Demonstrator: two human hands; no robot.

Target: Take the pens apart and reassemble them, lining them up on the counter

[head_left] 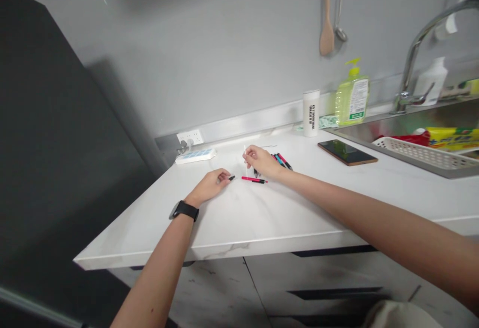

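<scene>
My left hand (210, 186), with a black watch on its wrist, pinches a small black pen part (232, 178) just above the counter. Upright in the fingertips of my right hand (262, 161) is a thin white stick (246, 162) that looks like a pen refill. Between my hands a red and black pen (254, 180) lies on the white counter (224, 223). Several pens, among them a red and black one (285, 161) and a teal one (279, 160), lie beyond my right wrist, partly hidden by it.
A phone (347, 152) lies to the right, near the sink (426, 169). A white canister (311, 113) and a yellow-green soap bottle (352, 96) stand by the wall. A power strip (196, 156) sits at the back left. A dark tall panel (56, 143) borders the counter's left side.
</scene>
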